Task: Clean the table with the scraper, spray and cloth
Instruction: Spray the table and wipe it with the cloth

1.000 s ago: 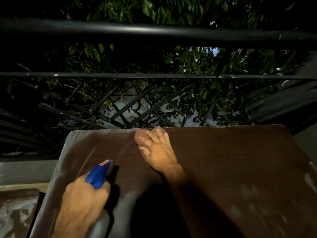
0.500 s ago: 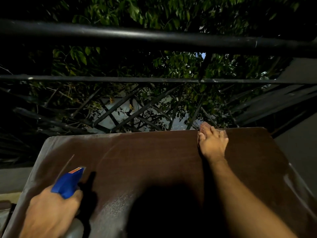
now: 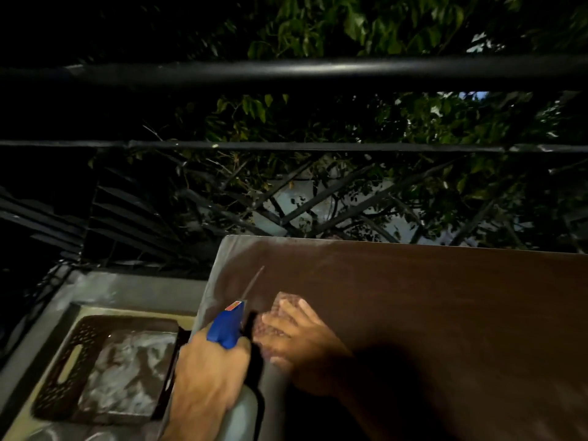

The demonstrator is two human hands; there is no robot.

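Note:
The dark brown table (image 3: 429, 297) fills the lower right of the head view. My left hand (image 3: 210, 374) grips a spray bottle (image 3: 229, 326) with a blue trigger head at the table's left edge, nozzle pointing away from me. Right beside it, my right hand (image 3: 302, 332) lies flat with straight fingers on a reddish cloth (image 3: 280, 308), pressing it onto the tabletop near the left edge. A thin pale streak runs across the surface just beyond the nozzle. No scraper is visible.
A dark perforated crate (image 3: 105, 367) with crumpled pale material inside sits on the floor left of the table. A black metal railing (image 3: 286, 73) runs along the far side, with leafy branches behind it. Everything is dimly lit.
My right hand has swept the cloth from the far right edge of the table back to the near left, beside the spray bottle. The view has turned left, showing the crate.

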